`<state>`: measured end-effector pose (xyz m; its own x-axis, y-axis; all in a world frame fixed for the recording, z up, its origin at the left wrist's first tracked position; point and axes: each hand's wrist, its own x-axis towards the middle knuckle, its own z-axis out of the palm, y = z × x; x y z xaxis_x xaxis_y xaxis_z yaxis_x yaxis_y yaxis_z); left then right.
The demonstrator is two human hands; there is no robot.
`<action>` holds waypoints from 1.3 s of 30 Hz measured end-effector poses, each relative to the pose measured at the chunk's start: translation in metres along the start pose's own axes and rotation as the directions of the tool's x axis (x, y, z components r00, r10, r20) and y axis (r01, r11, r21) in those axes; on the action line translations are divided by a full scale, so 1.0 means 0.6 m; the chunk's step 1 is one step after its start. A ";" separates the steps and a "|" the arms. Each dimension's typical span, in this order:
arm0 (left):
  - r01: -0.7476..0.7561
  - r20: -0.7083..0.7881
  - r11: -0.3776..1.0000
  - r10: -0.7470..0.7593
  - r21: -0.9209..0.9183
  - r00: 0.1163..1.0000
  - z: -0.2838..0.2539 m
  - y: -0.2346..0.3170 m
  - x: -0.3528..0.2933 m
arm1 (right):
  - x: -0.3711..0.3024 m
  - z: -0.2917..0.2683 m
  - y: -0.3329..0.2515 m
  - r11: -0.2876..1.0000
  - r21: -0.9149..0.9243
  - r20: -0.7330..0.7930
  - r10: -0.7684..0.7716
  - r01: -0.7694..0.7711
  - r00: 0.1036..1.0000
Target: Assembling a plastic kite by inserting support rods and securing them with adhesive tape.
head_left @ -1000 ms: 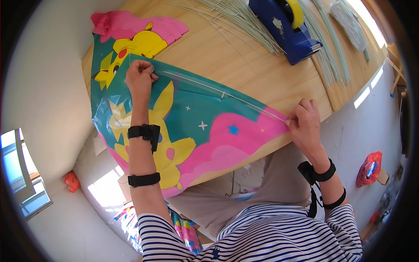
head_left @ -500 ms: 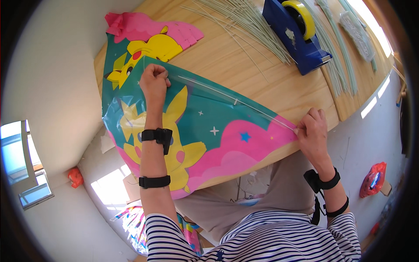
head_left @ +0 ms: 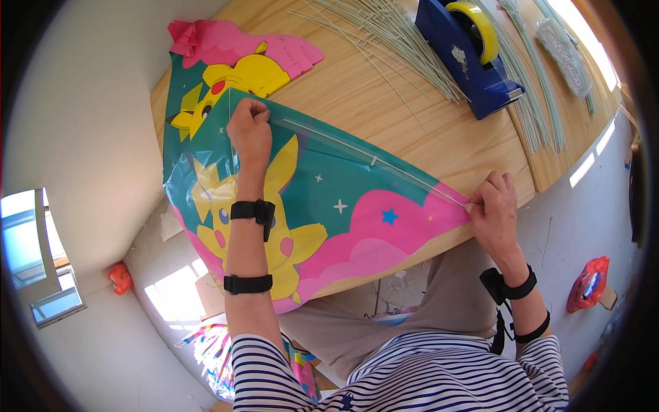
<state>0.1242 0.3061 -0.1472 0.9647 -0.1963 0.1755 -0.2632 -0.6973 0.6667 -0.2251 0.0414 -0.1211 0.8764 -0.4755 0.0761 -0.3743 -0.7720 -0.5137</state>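
A triangular kite (head_left: 384,240) of glossy green and pink film, printed with a yellow cartoon figure, lies spread over the table's near edge. Along its far edge runs a thin pale rod (head_left: 336,147) with a small white fitting partway. My right hand (head_left: 493,209) pinches the kite's pink right corner, where the rod ends. Near the top corner, my left hand (head_left: 249,137) is closed with its fingers curled down at the green film, just left of the rod's other end. What sits between those fingers is hidden.
Behind lies another folded pink, green and yellow kite (head_left: 281,51). A blue tape dispenser (head_left: 456,62) with a yellow roll stands on the wooden table (head_left: 412,147), beside many loose thin rods (head_left: 384,41) and a clear plastic packet (head_left: 563,58). A red bag (head_left: 588,283) rests lower right.
My left hand has turned slightly and shifted a little right, its fingers more curled. The right hand keeps its pinch on the corner. The whole view has drifted very slightly.
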 end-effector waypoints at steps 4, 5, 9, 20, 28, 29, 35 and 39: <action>0.007 0.000 0.999 -0.007 0.033 1.000 0.003 0.003 0.000 | -0.001 -0.001 0.000 1.000 0.003 0.004 0.004 -0.004 1.000; -0.027 -0.005 0.999 0.027 0.037 1.000 0.003 0.000 0.001 | -0.001 -0.001 0.000 1.000 0.003 0.002 0.000 0.000 1.000; -0.094 -0.017 0.995 0.094 0.043 0.995 0.003 -0.007 0.003 | 0.000 -0.001 -0.001 1.000 0.004 -0.005 -0.012 0.012 1.000; 0.040 0.017 0.993 -0.039 -0.108 0.999 -0.015 0.032 -0.007 | 0.002 -0.004 -0.004 1.000 0.029 -0.019 -0.009 0.009 1.000; 0.057 0.034 0.980 -0.052 -0.192 0.998 -0.021 0.031 -0.010 | 0.001 -0.003 -0.003 1.000 0.011 -0.013 0.003 -0.002 1.000; 0.065 0.036 0.981 -0.060 -0.184 0.998 -0.020 0.032 -0.010 | 0.001 -0.003 -0.003 1.000 0.010 -0.010 0.010 -0.010 1.000; 0.075 0.026 0.985 -0.072 -0.152 0.997 -0.015 0.037 -0.011 | 0.001 -0.003 -0.003 1.000 0.006 0.006 0.024 -0.024 1.000; 0.088 0.031 0.985 -0.084 -0.149 0.996 -0.014 0.035 -0.011 | 0.001 -0.004 -0.004 0.999 0.005 0.011 0.032 -0.032 0.999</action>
<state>0.1120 0.2984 -0.1282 0.9827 -0.1582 0.0963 -0.1733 -0.6016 0.7798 -0.2244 0.0423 -0.1179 0.8672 -0.4954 0.0503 -0.4006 -0.7541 -0.5205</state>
